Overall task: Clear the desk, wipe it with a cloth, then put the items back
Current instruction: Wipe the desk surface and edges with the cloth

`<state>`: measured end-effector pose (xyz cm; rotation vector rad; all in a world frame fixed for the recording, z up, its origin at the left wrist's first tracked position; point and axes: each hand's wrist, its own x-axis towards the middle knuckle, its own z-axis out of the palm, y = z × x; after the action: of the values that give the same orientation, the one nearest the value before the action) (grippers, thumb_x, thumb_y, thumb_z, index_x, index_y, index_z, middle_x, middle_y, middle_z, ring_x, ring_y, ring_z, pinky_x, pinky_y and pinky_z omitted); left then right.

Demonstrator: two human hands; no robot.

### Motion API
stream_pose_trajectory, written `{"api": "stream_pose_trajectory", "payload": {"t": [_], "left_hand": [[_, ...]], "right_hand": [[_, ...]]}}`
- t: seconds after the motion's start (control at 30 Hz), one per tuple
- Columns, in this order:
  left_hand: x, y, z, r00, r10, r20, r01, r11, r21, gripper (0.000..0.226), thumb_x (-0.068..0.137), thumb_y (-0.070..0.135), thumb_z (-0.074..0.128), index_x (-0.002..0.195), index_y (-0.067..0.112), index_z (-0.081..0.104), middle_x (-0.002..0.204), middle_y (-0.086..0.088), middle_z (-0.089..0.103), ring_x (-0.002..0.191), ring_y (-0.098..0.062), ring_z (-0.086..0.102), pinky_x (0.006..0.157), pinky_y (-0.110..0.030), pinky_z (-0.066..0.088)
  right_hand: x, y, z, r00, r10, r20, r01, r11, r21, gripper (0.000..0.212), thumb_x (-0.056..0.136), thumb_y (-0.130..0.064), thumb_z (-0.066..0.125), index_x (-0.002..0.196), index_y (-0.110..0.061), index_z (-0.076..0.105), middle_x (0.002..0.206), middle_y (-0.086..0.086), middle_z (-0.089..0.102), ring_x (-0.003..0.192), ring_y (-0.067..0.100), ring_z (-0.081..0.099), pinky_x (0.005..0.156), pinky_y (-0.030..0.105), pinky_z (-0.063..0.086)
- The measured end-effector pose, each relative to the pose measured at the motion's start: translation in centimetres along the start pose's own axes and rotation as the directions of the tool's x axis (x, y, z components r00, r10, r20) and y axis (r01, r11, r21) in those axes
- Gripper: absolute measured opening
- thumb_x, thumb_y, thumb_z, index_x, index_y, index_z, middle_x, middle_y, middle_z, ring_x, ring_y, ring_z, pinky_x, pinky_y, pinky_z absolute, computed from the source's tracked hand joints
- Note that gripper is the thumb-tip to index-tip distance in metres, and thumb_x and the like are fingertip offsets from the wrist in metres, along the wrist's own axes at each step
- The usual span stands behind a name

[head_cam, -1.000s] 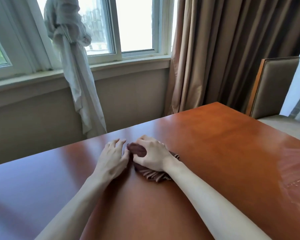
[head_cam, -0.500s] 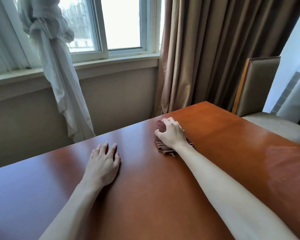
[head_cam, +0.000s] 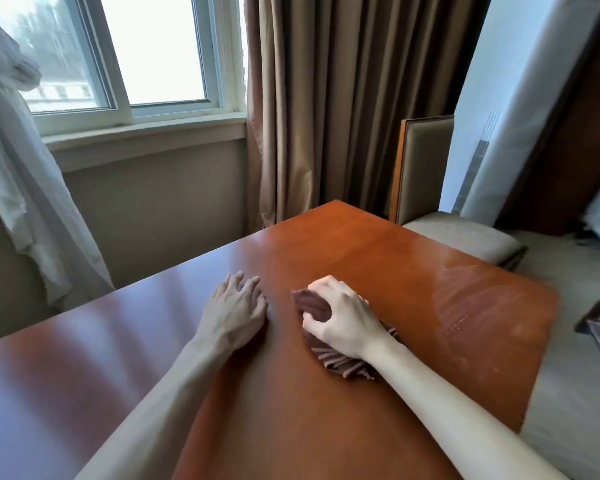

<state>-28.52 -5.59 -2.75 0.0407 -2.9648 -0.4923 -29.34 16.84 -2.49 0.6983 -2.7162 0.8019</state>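
The cloth (head_cam: 329,337), a dark reddish-brown rag bunched into soft ridged folds, sits under a person's right hand (head_cam: 340,317) near the middle of the table (head_cam: 378,258), closer to the far edge than the near one. The fingers (head_cam: 317,323) of that hand are curled over the top of the wad and grip it, pressing it onto the wood; a fan of pleated fabric trails out beneath the wrist toward the near edge. The left hand (head_cam: 234,311) rests flat on the bare wood just beside it, fingers spread and relaxed, holding nothing.

The wipe looks to be under way, and the risks are small ones. Bunched this tightly, the rag meets the surface over a narrow patch, so broad strips of the glossy top could be missed, notably the streaked, dull patch by the right edge (head_cam: 482,306). The loose tail may also fold under and drag, smearing instead of lifting. Whether the rag is damp cannot be told. A long sweep toward the right edge or far corner could carry it off the wood toward the upholstered chair (head_cam: 426,174) standing just past that side. No other items show on the tabletop.
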Motion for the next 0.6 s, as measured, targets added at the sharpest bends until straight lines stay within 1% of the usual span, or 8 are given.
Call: {"api": "stream_pose_trajectory", "payload": {"t": [0.07,0.17,0.23,0.27,0.37,0.47,0.53,0.6], "left_hand": [[1.2,0.4,0.4,0.999,0.030,0.014,-0.030,1.000,-0.007,0.054,0.104,0.045,0.034,0.154,0.029,0.034,0.164,-0.007,0.024,0.152,-0.025,0.016,0.121,-0.038,0.016],[2.7,2.4,1.1,0.994,0.110,0.026,-0.109,0.993,-0.041,0.055,0.103,0.047,0.036,0.155,0.031,0.034,0.163,-0.006,0.026,0.152,-0.025,0.017,0.123,-0.039,0.018],[3.2,4.6,1.8,0.984,0.171,0.056,-0.168,0.984,-0.059,0.055,0.102,0.050,0.035,0.154,0.032,0.033,0.163,-0.005,0.026,0.152,-0.024,0.017,0.124,-0.039,0.018],[3.3,5.8,2.1,0.978,0.198,0.071,-0.194,0.979,-0.065,0.057,0.101,0.052,0.033,0.154,0.032,0.033,0.163,-0.004,0.026,0.152,-0.023,0.017,0.124,-0.040,0.018],[2.9,8.9,3.0,0.965,0.248,0.086,-0.237,0.965,-0.113,0.060,0.097,0.053,0.027,0.153,0.034,0.032,0.162,-0.002,0.028,0.152,-0.021,0.020,0.123,-0.041,0.022],[1.8,10.6,3.5,0.966,0.246,0.078,-0.234,0.962,-0.138,0.054,0.101,0.041,0.034,0.154,0.030,0.033,0.161,0.001,0.030,0.149,-0.019,0.024,0.120,-0.037,0.029],[0.3,11.0,3.5,0.959,0.271,0.087,-0.261,0.959,-0.110,0.054,0.102,0.039,0.036,0.154,0.028,0.033,0.161,0.002,0.029,0.149,-0.017,0.025,0.117,-0.035,0.030],[-1.6,11.1,3.3,0.948,0.305,0.092,-0.300,0.952,-0.065,0.054,0.102,0.042,0.037,0.154,0.028,0.034,0.161,0.001,0.030,0.149,-0.018,0.024,0.119,-0.033,0.027]], "right_hand": [[3.8,3.8,-0.3,0.992,0.113,-0.059,-0.115,0.993,-0.031,0.042,0.087,-0.046,0.064,0.124,-0.026,0.065,0.125,-0.010,0.059,0.113,0.018,0.057,0.094,0.040,0.053],[8.3,9.3,-2.1,0.944,0.298,-0.142,-0.312,0.946,-0.086,0.053,0.091,-0.049,0.063,0.136,-0.021,0.060,0.134,-0.001,0.057,0.121,0.025,0.056,0.098,0.046,0.053],[9.4,11.3,-2.9,0.908,0.376,-0.187,-0.399,0.911,-0.107,0.057,0.091,-0.051,0.062,0.139,-0.020,0.057,0.137,0.001,0.055,0.124,0.027,0.054,0.100,0.047,0.052],[9.2,11.5,-3.0,0.901,0.385,-0.202,-0.412,0.904,-0.115,0.056,0.092,-0.051,0.062,0.139,-0.020,0.057,0.137,0.000,0.055,0.125,0.026,0.053,0.099,0.047,0.053],[5.9,9.5,-3.1,0.914,0.353,-0.200,-0.383,0.913,-0.142,0.045,0.091,-0.049,0.062,0.127,-0.023,0.061,0.128,-0.005,0.056,0.118,0.023,0.053,0.092,0.043,0.053],[-1.2,5.5,-3.4,0.951,0.252,-0.181,-0.280,0.948,-0.149,0.033,0.085,-0.050,0.059,0.109,-0.027,0.060,0.116,-0.015,0.052,0.108,0.016,0.051,0.084,0.038,0.053],[-6.8,2.7,-3.8,0.979,0.150,-0.138,-0.167,0.979,-0.117,0.036,0.085,-0.050,0.056,0.113,-0.029,0.059,0.119,-0.020,0.051,0.109,0.011,0.050,0.085,0.031,0.052],[-10.0,1.8,-4.8,0.989,0.112,-0.097,-0.119,0.990,-0.069,0.040,0.085,-0.049,0.058,0.119,-0.029,0.062,0.123,-0.021,0.053,0.111,0.008,0.052,0.089,0.027,0.051]]}}
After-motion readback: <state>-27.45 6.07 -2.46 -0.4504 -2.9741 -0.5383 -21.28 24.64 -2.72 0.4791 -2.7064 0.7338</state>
